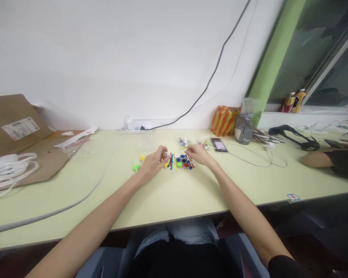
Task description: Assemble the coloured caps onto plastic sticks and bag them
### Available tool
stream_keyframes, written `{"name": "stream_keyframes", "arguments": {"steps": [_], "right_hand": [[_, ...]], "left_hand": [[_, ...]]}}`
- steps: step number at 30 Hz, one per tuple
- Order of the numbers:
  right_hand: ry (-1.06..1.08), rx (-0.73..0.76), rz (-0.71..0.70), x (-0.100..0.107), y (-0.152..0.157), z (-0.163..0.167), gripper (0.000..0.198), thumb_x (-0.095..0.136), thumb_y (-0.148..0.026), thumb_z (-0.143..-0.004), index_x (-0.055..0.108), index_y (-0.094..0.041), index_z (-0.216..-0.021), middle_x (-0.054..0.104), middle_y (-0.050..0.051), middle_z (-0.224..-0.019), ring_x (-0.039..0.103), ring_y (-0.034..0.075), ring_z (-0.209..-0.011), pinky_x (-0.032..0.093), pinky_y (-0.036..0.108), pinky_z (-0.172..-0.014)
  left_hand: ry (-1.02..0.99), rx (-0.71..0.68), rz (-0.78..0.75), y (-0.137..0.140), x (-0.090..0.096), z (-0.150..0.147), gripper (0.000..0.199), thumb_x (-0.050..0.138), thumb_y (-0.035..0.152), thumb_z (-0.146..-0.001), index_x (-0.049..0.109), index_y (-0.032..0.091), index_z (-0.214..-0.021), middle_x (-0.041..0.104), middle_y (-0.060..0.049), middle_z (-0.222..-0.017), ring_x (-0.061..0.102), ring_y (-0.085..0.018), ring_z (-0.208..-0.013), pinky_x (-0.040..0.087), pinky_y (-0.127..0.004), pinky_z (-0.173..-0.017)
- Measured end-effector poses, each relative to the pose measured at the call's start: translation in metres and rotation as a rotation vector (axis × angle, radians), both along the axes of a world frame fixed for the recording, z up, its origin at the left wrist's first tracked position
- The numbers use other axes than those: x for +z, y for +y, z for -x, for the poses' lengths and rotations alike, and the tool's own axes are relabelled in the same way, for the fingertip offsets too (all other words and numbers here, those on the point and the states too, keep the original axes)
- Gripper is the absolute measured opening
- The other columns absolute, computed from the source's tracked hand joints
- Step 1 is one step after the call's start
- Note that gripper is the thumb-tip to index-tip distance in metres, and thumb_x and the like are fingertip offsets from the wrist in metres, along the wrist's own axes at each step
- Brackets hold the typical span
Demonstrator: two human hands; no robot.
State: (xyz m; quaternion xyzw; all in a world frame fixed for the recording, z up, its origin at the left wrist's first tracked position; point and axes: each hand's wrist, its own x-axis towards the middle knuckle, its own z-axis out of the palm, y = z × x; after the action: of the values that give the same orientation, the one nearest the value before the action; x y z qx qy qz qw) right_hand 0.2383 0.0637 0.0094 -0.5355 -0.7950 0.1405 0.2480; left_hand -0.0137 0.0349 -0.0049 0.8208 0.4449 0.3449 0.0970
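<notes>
Around the coloured sticks (pixel 171 166) and discs (pixel 179 164) on the table (pixel 168 197), the person's left hand (pixel 154 162) sits at nine o'clock, the right hand (pixel 199 153) at two; whether either pinches a piece is hard to tell. Farther out, a phone (pixel 219 145) lies at two, a power strip (pixel 135 129) at ten.

1. I watch through 1 head-worn camera, facing forward and down
2. From above the lap (pixel 188 231), it looks across the table (pixel 174 197) to the wall (pixel 104 58)
3. Left hand (pixel 152 162) and right hand (pixel 200 154) appear small, mid-frame
</notes>
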Motion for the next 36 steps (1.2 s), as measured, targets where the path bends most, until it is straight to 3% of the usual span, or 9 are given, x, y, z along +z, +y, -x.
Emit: {"name": "stream_keyframes", "arguments": {"steps": [5,10,13,17,19,21,26,31,36], "right_hand": [[0.486,0.377,0.201,0.005,-0.018,0.029,0.033,0.06,-0.047,-0.089,0.065,-0.015,-0.095,0.068,0.003,-0.078,0.058,0.012,-0.061,0.043,0.021,-0.054],[0.649,0.443,0.254,0.004,-0.03,0.048,0.034,0.063,-0.048,-0.086,0.065,-0.015,-0.096,0.067,0.002,-0.076,0.053,0.009,-0.052,0.038,0.019,-0.046],[0.542,0.377,0.119,0.004,-0.023,0.04,0.026,0.061,-0.04,-0.089,0.066,-0.015,-0.095,0.069,0.003,-0.078,0.059,0.012,-0.061,0.044,0.022,-0.055],[0.14,0.002,-0.145,0.003,-0.003,0.009,0.016,0.057,-0.025,-0.091,0.069,-0.017,-0.095,0.073,0.006,-0.091,0.064,0.017,-0.082,0.045,0.026,-0.075],[-0.074,-0.174,-0.113,0.001,0.005,-0.007,0.017,0.056,-0.021,-0.09,0.07,-0.017,-0.098,0.074,0.008,-0.096,0.065,0.019,-0.089,0.043,0.027,-0.077],[-0.236,-0.252,-0.015,-0.001,0.01,-0.02,0.018,0.056,-0.018,-0.09,0.071,-0.016,-0.098,0.074,0.01,-0.099,0.065,0.02,-0.094,0.042,0.027,-0.076],[-0.33,-0.213,0.083,-0.006,0.012,-0.026,0.016,0.06,-0.018,-0.087,0.072,-0.015,-0.097,0.073,0.01,-0.1,0.066,0.02,-0.093,0.039,0.025,-0.07],[-0.295,-0.156,0.066,-0.008,0.011,-0.02,0.019,0.055,-0.021,-0.092,0.071,-0.017,-0.102,0.073,0.009,-0.103,0.066,0.019,-0.096,0.038,0.023,-0.073],[-0.274,-0.203,0.033,-0.008,0.011,-0.02,0.025,0.046,-0.022,-0.097,0.069,-0.018,-0.106,0.073,0.009,-0.101,0.066,0.02,-0.094,0.036,0.024,-0.068]], "left_hand": [[-0.012,-0.079,0.044,-0.012,0.005,-0.007,0.025,0.051,0.045,-0.096,0.041,0.025,-0.108,0.066,0.002,-0.084,0.061,-0.015,-0.066,0.041,-0.027,-0.065],[-0.02,-0.06,0.054,-0.017,0.006,-0.009,0.029,0.057,0.047,-0.093,0.04,0.025,-0.103,0.069,0.002,-0.086,0.063,-0.016,-0.068,0.042,-0.027,-0.065],[-0.03,-0.075,0.037,-0.015,0.005,-0.009,0.03,0.055,0.045,-0.094,0.039,0.026,-0.111,0.069,0.002,-0.088,0.064,-0.016,-0.072,0.043,-0.026,-0.067],[0.037,-0.003,-0.052,-0.007,0.005,-0.004,0.032,0.045,0.038,-0.098,0.036,0.026,-0.126,0.066,0.002,-0.089,0.065,-0.016,-0.073,0.043,-0.026,-0.066],[0.121,0.087,-0.114,-0.001,0.007,0.002,0.031,0.04,0.031,-0.098,0.039,0.025,-0.128,0.066,0.0,-0.09,0.065,-0.018,-0.074,0.043,-0.028,-0.067],[0.216,0.208,-0.167,0.004,0.011,0.011,0.029,0.038,0.025,-0.097,0.045,0.023,-0.125,0.068,-0.005,-0.097,0.066,-0.02,-0.08,0.044,-0.03,-0.07],[0.382,0.521,-0.137,0.015,0.027,0.042,0.033,0.038,0.022,-0.094,0.049,0.017,-0.125,0.066,-0.018,-0.111,0.063,-0.032,-0.102,0.045,-0.036,-0.074],[0.399,0.786,0.023,0.022,0.036,0.08,0.037,0.038,0.026,-0.093,0.05,0.012,-0.125,0.069,-0.019,-0.088,0.067,-0.035,-0.086,0.045,-0.04,-0.074],[0.505,0.724,0.143,0.027,0.029,0.101,0.032,0.036,0.036,-0.093,0.062,0.017,-0.099,0.07,-0.019,-0.094,0.067,-0.034,-0.088,0.045,-0.039,-0.073]]}}
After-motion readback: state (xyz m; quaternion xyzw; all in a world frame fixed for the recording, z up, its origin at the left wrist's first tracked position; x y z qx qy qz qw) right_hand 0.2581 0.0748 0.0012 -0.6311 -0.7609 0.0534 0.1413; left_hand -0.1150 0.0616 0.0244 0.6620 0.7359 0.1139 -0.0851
